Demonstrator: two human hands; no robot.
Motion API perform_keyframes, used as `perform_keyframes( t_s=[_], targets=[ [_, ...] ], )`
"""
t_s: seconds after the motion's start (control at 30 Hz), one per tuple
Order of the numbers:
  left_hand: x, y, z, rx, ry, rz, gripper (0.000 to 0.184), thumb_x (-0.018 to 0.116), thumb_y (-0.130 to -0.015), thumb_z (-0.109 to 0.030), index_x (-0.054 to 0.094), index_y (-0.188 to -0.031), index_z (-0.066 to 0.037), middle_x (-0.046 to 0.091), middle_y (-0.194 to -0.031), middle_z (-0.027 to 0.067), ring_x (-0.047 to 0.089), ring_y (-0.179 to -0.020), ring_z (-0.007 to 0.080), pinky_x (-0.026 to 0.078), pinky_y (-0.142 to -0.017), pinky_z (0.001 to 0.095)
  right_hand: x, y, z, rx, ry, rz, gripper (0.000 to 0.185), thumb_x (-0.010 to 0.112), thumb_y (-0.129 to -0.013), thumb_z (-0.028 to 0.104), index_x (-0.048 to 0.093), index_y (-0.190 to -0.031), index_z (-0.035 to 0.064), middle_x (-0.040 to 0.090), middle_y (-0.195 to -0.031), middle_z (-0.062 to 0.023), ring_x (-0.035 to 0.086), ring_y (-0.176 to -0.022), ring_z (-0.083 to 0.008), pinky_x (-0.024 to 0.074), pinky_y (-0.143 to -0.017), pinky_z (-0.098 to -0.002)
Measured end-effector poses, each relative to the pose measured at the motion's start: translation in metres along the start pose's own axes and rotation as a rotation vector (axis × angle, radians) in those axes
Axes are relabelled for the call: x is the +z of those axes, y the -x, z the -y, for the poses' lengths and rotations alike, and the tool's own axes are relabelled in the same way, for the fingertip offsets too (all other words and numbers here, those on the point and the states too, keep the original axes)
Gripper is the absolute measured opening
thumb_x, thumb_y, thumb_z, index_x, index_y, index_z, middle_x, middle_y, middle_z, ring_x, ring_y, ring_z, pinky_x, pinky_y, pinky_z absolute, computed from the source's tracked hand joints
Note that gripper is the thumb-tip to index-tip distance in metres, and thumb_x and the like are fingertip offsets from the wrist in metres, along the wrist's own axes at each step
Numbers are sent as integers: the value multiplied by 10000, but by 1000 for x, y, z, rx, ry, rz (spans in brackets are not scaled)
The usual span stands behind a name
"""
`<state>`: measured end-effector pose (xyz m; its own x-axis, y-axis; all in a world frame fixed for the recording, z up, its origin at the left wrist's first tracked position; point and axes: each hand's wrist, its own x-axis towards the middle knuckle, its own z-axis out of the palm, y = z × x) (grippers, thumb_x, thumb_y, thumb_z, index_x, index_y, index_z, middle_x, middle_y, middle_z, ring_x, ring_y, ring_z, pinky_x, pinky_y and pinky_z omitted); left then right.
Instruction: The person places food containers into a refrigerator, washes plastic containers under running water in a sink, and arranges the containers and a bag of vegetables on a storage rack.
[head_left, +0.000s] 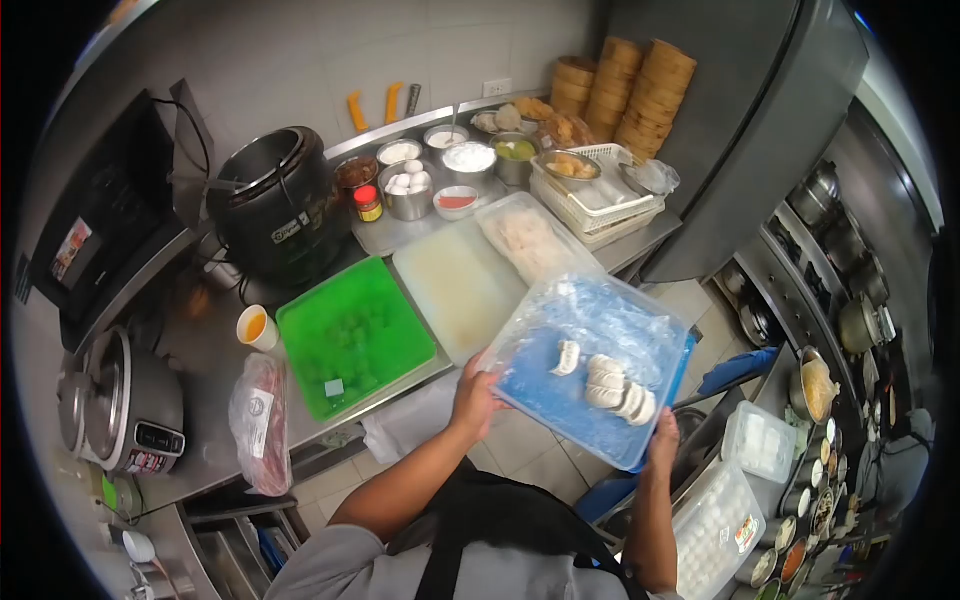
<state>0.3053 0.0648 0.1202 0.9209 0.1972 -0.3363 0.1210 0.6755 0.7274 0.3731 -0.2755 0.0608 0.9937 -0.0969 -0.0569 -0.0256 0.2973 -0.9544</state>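
Between my two hands is a blue tray (535, 405), held tilted over the floor in front of me. My left hand (474, 398) is closed on its near left edge, and my right hand (662, 442) grips the near right corner. White folded dumplings (606, 382) lie in a row on the tray, with a single one apart to their left. Crumpled clear plastic film (590, 310) covers the tray's far part. Just beyond the tray, a whitish cutting board (460, 285) and a clear container of pale dough or filling (530, 238) rest on the counter.
A green-lidded tray (355, 340), an orange-filled cup (258, 328) and a packed meat bag (262, 425) occupy the left counter. Behind are bowls of eggs (408, 184) and a white basket (600, 205). Bamboo steamers (655, 95) stand by the fridge. An egg tray (712, 530) sits at right.
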Motion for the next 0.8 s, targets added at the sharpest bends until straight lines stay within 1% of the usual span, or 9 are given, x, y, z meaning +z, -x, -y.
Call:
perform_keyframes(
  t_s=[0.07, 0.17, 0.3, 0.4, 0.47, 0.5, 0.63, 0.73, 0.8],
  targets=[
    [-30, -11, -7, 130, 1, -133, 536, 458, -883, -192, 358, -1405, -125, 508, -1266, 136, 559, -1103, 263, 526, -814, 437, 38, -4, -20, 30, -27, 39, 406, 479, -1002, 356, 592, -1148, -6, 661, -1094, -97, 625, -957, -172, 478, -888, -309],
    [-71, -43, -22, 249, -91, -210, 528, 473, -889, -185, 359, -1399, -111, 521, -1255, 120, 559, -1103, 244, 519, -833, 418, 109, -12, -28, 74, -88, 58, 446, 438, -1017, 356, 559, -1193, -35, 648, -1132, -124, 627, -996, -193, 482, -892, -320],
    [-96, -98, -59, 231, -173, -180, 498, 515, -910, -228, 387, -1377, -112, 529, -1248, 90, 515, -1159, 215, 453, -906, 390, 152, -51, -62, 43, -63, 81, 426, 419, -1024, 337, 557, -1189, -30, 646, -1127, -128, 626, -992, -198, 488, -884, -319],
    [-94, -158, -77, 284, -133, -164, 538, 551, -910, -345, 399, -1367, -106, 553, -1184, 76, 539, -997, 165, 459, -771, 325, 183, -77, -77, 21, -120, 38, 412, 411, -1027, 325, 547, -1197, -25, 647, -1118, -128, 630, -978, -206, 492, -883, -324],
    [-98, -193, -83, 189, -103, -146, 664, 554, -923, -360, 234, -1471, -166, 446, -1373, 97, 477, -1218, 257, 406, -949, 458, 195, -98, -92, 19, -166, -2, 452, 396, -1027, 345, 503, -1266, -24, 603, -1208, -143, 599, -1063, -242, 462, -948, -351],
    [-94, -198, -84, 201, -94, -154, 664, 554, -923, -360, 234, -1471, -166, 446, -1373, 97, 477, -1218, 257, 406, -949, 458, 198, -105, -99, 19, -163, 15, 452, 396, -1027, 345, 503, -1266, -24, 603, -1208, -143, 599, -1063, -242, 462, -948, -351],
    [-105, -248, -49, 218, -298, -232, 984, 582, -885, -491, -107, -1523, -200, 268, -1532, 138, 397, -1304, 325, 367, -994, 505, 216, -105, -101, 259, -229, -7, 583, 363, -1019, 430, 360, -1415, 2, 437, -1411, -152, 452, -1268, -283, 346, -1076, -399],
    [-109, -233, -53, 182, -383, -224, 968, 573, -891, -497, -92, -1527, -196, 285, -1524, 149, 397, -1302, 336, 383, -985, 499, 216, -90, -85, 294, -335, 154, 632, 381, -1005, 473, 324, -1441, 18, 426, -1427, -153, 453, -1272, -297, 341, -1078, -403],
    [-88, -196, -80, 50, -287, -158, 956, 571, -897, -499, -71, -1530, -183, 332, -1500, 152, 416, -1285, 327, 410, -963, 473, 203, -82, -78, 385, -130, -17, 623, 393, -993, 496, 375, -1391, 17, 494, -1335, -135, 525, -1156, -280, 416, -976, -375]
  ],
)
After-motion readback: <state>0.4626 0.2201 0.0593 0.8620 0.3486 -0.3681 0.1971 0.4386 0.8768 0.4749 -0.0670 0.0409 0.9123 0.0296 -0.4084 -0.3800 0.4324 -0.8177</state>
